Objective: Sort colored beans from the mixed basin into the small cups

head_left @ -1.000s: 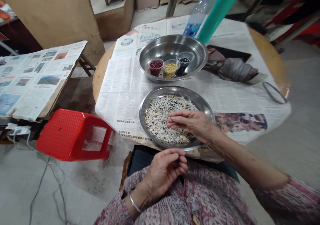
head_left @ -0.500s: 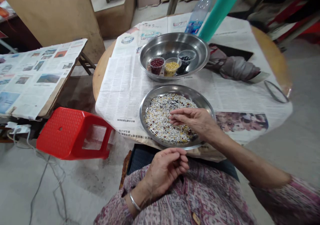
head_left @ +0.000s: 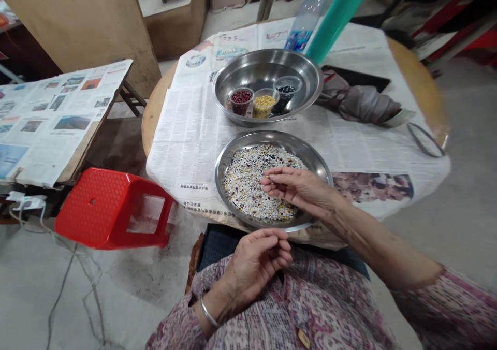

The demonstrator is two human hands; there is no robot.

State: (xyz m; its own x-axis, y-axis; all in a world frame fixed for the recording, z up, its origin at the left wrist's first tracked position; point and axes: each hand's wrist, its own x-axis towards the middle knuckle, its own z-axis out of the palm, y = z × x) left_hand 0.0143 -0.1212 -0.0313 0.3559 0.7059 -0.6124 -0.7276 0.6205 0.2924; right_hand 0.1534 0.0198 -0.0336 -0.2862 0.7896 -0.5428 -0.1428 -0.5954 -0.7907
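Observation:
My right hand [head_left: 297, 188] is over a round steel tray [head_left: 322, 166], its thumb and fingertips pinched together. A tiny pale speck shows at the fingertips, too small to name. Spread across the tray is a mix of white grains [head_left: 248, 169] with yellow, black and dark red beans. My left hand [head_left: 258, 262], with a silver bangle [head_left: 208, 314] at the wrist, rests above my lap near the tray's front rim. Its fingers are curled in and the thumb lies against the forefinger; the inside of the palm is hidden.
Behind the tray, a steel basin [head_left: 267, 60] holds plastic cups of red beans [head_left: 241, 101], yellow beans [head_left: 264, 104] and black beans [head_left: 286, 92]. A bottle [head_left: 306, 21], a green cylinder [head_left: 339, 21] and a folded umbrella [head_left: 361, 101] lie beyond. A red stool [head_left: 104, 205] stands left.
My right hand shifts only slightly over the grains, fingertips staying pinched, and a pale speck now shows at them. The left hand stays put. The whole view drifts a little.

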